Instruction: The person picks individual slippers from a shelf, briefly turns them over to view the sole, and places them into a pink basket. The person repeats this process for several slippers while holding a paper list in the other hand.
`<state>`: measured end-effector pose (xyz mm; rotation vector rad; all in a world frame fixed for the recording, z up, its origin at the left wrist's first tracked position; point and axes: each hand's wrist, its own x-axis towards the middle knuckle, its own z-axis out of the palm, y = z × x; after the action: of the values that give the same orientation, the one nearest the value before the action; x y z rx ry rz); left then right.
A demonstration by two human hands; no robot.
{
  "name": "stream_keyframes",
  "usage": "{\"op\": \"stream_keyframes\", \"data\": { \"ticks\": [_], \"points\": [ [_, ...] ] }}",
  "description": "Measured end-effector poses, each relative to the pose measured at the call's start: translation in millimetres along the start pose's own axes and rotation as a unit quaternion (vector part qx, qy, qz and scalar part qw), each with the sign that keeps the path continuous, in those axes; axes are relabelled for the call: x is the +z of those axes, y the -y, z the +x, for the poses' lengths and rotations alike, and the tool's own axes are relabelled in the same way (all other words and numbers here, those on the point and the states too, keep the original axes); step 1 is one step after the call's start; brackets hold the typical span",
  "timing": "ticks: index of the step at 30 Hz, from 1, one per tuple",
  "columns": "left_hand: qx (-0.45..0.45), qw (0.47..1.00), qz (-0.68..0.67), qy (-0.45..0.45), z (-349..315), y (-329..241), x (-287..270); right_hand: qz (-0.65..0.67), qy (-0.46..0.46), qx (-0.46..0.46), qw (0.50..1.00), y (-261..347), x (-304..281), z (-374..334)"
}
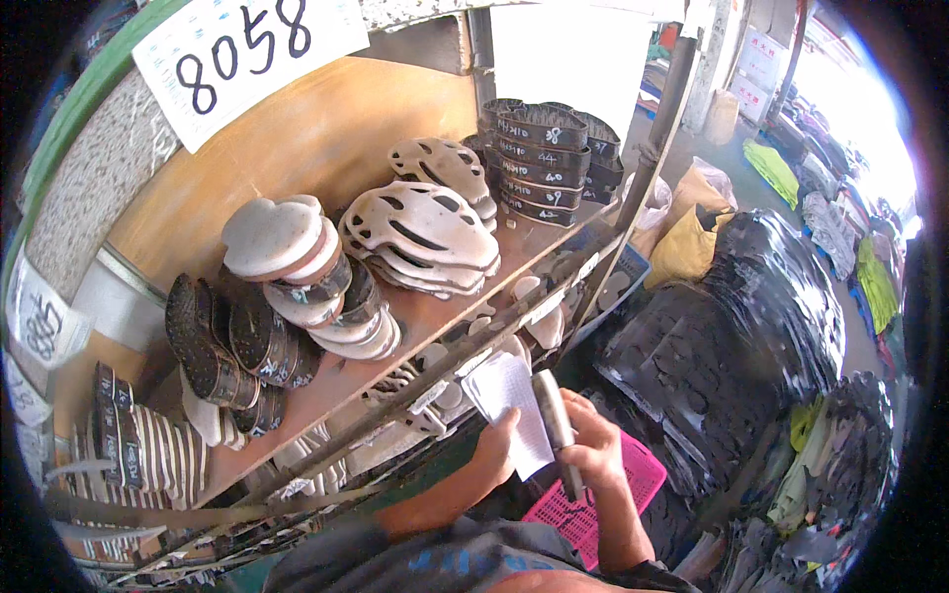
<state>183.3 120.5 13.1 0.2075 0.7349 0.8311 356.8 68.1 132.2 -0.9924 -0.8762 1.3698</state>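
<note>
Low in front of the shelf, my left hand (497,442) is closed on a small white paper pad (518,420), its thumb lying on the sheet. My right hand (595,443) grips a narrow, slightly curved cutting die (555,412), seen nearly edge-on, with a pale worn face and a darker lower end. The die and the pad are side by side, almost touching. Beneath my right wrist is a pink plastic basket (633,481), partly covered by the forearm.
Dark banded cutting dies (539,163), pale slotted dies (420,232) and rounded dies (280,237) stand stacked on the wooden shelf (326,405). A metal post (652,148) rises at its right end. Black sheet material (682,356) and a yellow sack (687,247) lie on the right.
</note>
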Motion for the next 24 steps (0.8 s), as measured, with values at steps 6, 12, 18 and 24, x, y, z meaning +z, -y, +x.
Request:
{"op": "stream_keyframes", "data": {
  "ticks": [6, 12, 18, 24],
  "points": [
    [-0.101, 0.986, 0.119, -0.055, -25.2, -9.9, -9.9, -0.006, 0.083, -0.129, 0.988, 97.8, 17.5, 79.4],
    [-0.082, 0.985, 0.15, -0.025, -34.0, -10.0, -6.2, -0.298, 0.1, -0.188, 0.93, 199.4, 81.4, 189.1],
    [-0.066, 0.974, 0.206, -0.07, -35.0, -14.5, -14.4, -0.489, 0.188, -0.295, 0.799, 202.5, 166.4, 272.9],
    [-0.038, 0.976, 0.191, -0.097, -34.7, -11.5, -21.9, -0.631, 0.222, -0.242, 0.702, 170.9, 204.2, 295.0]
  ]
}}
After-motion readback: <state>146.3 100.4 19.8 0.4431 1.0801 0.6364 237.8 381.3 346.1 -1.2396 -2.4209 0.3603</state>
